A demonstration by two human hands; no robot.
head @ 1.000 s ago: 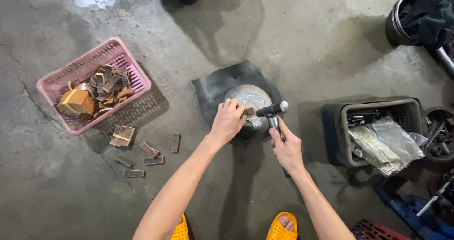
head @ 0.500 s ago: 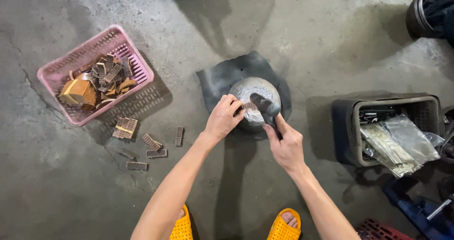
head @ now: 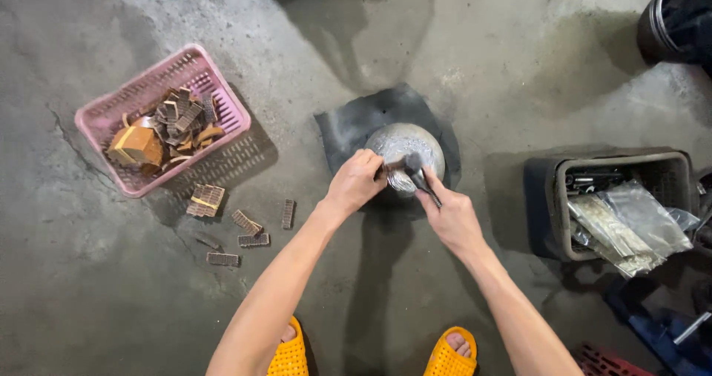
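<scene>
The left hand (head: 357,179) was closed narrow around a small metal piece (head: 400,179), pinning it on the round grey block (head: 406,147) that sat on a black rubber mat (head: 348,124) at the middle of the floor. The right hand (head: 452,216) gripped the handle of a hammer (head: 415,170), whose head lay right over the piece, touching or nearly so.

The danger, as I judged it, was the left fingers sitting so close to the hammer head: a glancing blow off the domed block could catch them, or kick the piece across the concrete toward the bare toes in the yellow sandals (head: 449,355) at six o'clock.

At nine o'clock stood a pink slotted basket (head: 215,87) of brown ribbed plates, with loose plates (head: 246,222) scattered below it. At three o'clock a dark crate (head: 630,165) held clear plastic bags (head: 630,224); any labels were too small to tell.
</scene>
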